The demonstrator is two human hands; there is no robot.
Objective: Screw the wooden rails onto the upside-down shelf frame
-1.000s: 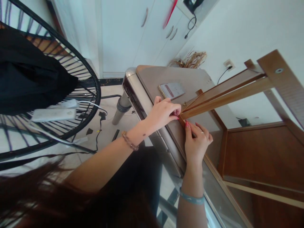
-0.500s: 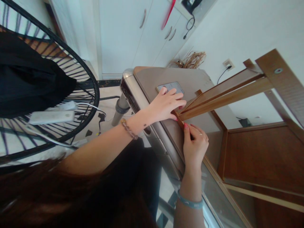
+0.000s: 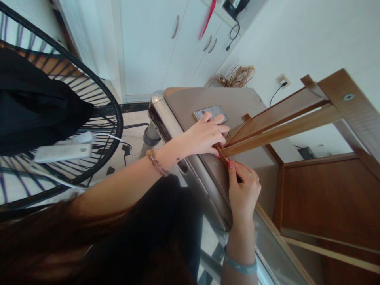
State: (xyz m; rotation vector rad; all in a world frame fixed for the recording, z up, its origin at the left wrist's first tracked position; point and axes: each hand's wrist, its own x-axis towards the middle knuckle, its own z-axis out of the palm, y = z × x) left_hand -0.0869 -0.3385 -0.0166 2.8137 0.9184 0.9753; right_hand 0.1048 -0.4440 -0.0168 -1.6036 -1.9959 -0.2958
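A brown wooden frame with long slats slants over the grey-brown padded top, its narrow end crosspiece lying near my hands. My left hand grips one end of that crosspiece, thumb on the near side and bent fingers beyond it. Beside those fingers shows a small gold-coloured bit, too small to name. My right hand pinches the other end between thumb and fingers; its fingertips are partly hidden. Just past my left fingers lies a phone with its screen lit.
On the left stands a black corded chair holding dark cloth and a white power strip. White cupboards are behind. A brown wooden panel is at right. A plugged socket is on the wall.
The whole view has shifted slightly. My left fingers have curled a little closer around the crosspiece end, and the gold-coloured bit shows beside them. My right hand keeps its pinch.
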